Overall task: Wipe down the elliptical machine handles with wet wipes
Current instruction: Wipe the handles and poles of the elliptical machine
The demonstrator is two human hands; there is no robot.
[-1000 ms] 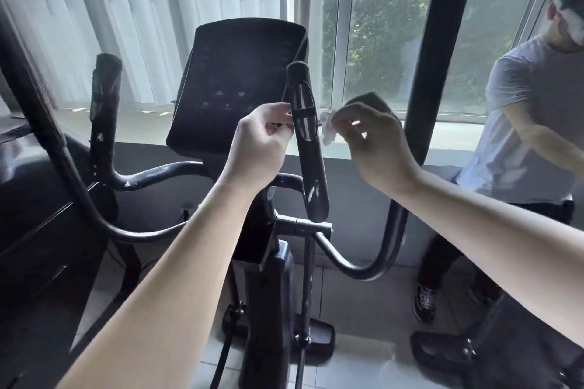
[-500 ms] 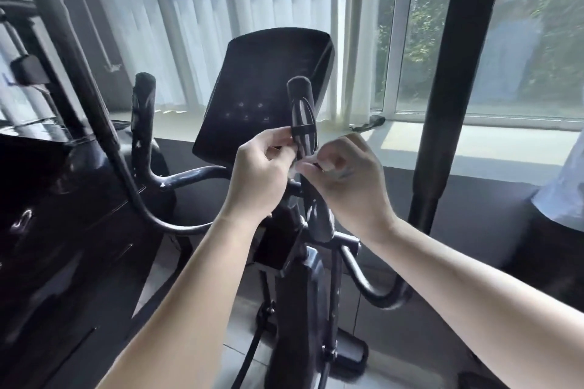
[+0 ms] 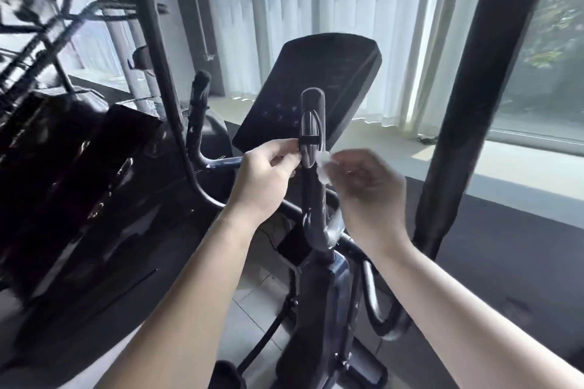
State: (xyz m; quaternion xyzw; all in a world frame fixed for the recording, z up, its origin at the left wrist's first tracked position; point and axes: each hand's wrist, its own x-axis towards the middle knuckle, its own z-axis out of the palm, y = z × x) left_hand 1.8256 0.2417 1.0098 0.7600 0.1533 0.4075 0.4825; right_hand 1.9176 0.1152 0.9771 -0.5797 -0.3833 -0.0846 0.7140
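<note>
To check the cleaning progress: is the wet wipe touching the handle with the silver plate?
Cannot tell. Head view: the wet wipe sits at the right edge of the handle, but motion blur hides contact or gap.

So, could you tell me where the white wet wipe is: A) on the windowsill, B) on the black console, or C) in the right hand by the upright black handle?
C: the right hand holds the white wet wipe beside the upright black handle.

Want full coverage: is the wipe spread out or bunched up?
Bunched: the wipe is a small white wad pinched by the right hand beside the handle.
</note>
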